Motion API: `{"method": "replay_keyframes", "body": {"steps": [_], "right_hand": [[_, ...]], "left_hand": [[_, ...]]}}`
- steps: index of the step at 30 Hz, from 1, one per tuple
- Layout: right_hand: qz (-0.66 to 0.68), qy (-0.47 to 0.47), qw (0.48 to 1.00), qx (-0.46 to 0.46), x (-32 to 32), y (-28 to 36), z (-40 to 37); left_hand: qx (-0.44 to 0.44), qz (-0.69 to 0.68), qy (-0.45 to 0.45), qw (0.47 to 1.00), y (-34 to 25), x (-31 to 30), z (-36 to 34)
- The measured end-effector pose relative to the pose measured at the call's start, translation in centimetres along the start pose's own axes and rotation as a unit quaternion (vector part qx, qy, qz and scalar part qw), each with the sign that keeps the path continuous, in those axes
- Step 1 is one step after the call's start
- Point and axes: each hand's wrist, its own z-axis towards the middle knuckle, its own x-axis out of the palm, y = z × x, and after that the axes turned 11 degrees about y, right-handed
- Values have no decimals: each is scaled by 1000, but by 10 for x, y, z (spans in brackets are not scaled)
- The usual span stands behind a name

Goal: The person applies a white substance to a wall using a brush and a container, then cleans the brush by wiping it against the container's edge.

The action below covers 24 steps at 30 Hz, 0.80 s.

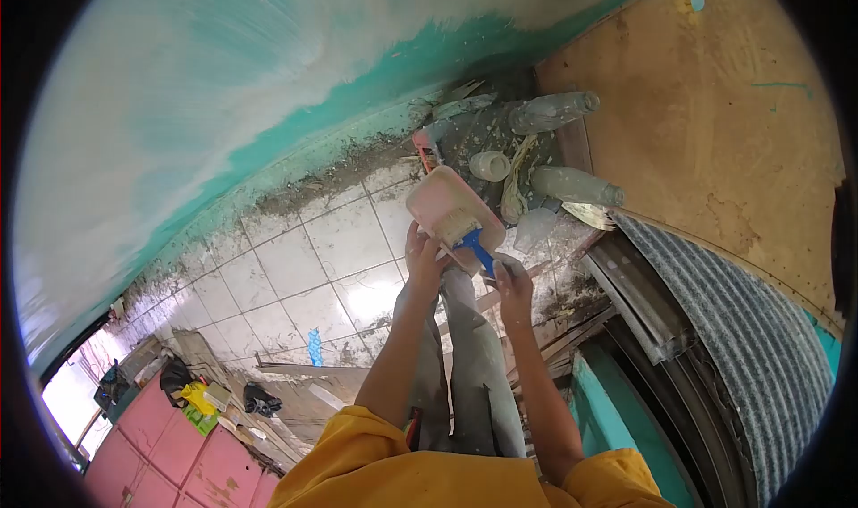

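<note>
My left hand (424, 262) grips the near left edge of a shallow pinkish tray (441, 195), its fingers closed at the rim. In my right hand (511, 286) is the blue handle of a paintbrush (480, 251). The brush's pale bristles lie over the inside of the tray, near its lower end. Both hands are held in front of my legs, above the tiled floor.
A partly whitened turquoise wall (295, 70) rises ahead. Dusty bottles (576, 186) and a white cup (489, 166) stand in the corner by a brown board (697, 106). Corrugated metal sheeting (742, 329) leans at right. White tiles (353, 240) cover the floor; a pink cabinet (170, 445) is lower left.
</note>
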Motion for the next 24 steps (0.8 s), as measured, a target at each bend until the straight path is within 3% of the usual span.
{"method": "replay_keyframes", "body": {"steps": [1, 3, 5, 7, 9, 12, 14, 18, 20, 24], "right_hand": [[-4, 3, 1000, 0, -10, 3, -1], [-239, 23, 970, -35, -31, 12, -1], [-286, -16, 955, -72, -47, 12, 15], [-426, -19, 904, -7, -30, 73, 31], [-387, -10, 918, -89, -21, 81, 62], [-417, 4, 897, -144, 5, 98, 97], [-539, -17, 782, -313, 7, 88, 126], [-581, -46, 769, -263, 13, 72, 152], [-568, -10, 800, -192, 22, 90, 150], [-542, -43, 805, -238, 28, 114, 166]], "left_hand": [[-3, 2, -5, 1000, 3, -4, 2], [-3, 0, -9, 1000, 4, -6, 4], [9, -5, 14, 1000, -1, -3, 5], [2, 6, 4, 1000, -1, -5, 7], [-6, 19, -5, 1000, 0, -9, 8], [4, 42, 16, 999, -2, -10, 9], [8, 63, 24, 998, -5, -8, 9], [9, 76, 21, 997, -7, -9, 13], [2, 88, 30, 996, -11, -7, 13], [10, 95, 34, 995, -16, 0, 18]]}}
